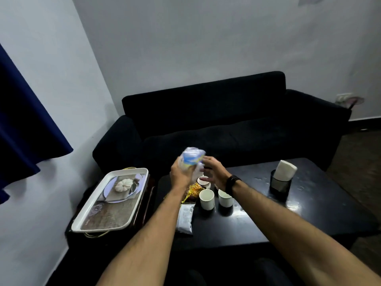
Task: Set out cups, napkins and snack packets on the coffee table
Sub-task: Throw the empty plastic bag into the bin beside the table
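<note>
My left hand [181, 174] is shut on a white and blue snack packet [192, 157], held up above the far left part of the black coffee table [257, 219]. Beside the packet, my right hand [214, 172] has its fingers spread and holds nothing. Below the hands stand white cups: one [206, 199], another [225, 198], and a third [203, 181] partly hidden behind my hands. A yellow snack packet [192, 190] and a grey-white packet [185, 218] lie on the table's left side. White napkins [285, 170] stand in a dark holder [280, 184] at the right.
A white serving tray [111, 200] with a printed picture rests on a dark side table to the left of the coffee table. A black sofa [226, 120] stands behind. A blue curtain [24, 120] hangs at the left wall.
</note>
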### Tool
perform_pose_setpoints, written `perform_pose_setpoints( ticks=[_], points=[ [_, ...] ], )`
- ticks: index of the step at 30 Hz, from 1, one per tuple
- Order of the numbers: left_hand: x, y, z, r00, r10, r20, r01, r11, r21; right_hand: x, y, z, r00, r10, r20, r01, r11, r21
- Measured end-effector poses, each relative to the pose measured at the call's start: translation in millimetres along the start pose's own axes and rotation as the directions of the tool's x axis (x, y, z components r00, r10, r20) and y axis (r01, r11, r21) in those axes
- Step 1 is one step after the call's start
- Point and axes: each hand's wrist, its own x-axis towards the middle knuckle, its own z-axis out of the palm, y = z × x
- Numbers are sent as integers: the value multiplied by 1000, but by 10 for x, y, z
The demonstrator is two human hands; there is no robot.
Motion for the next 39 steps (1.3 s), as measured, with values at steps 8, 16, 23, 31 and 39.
perform_pose_setpoints(
  ticks=[8,16,23,31,39],
  points=[
    [-176,53,379,976,51,212,-53,999,3,-250,-30,-259,997,-71,17,72,997,-16],
    [-659,332,1285,851,117,512,-167,985,52,-724,-188,-1229,847,-270,-457,243,963,-118],
    [-1002,352,2030,753,52,656,-198,969,150,-1450,-188,-2594,686,-221,-694,62,967,-247],
    [-1766,160,3002,473,-3,881,-323,930,177,-2474,356,-3835,524,34,-851,-246,962,-114],
    [-2494,-316,3732,195,-147,970,-497,837,227,-3126,1403,-4388,400,303,-865,-545,837,41]
  ],
)
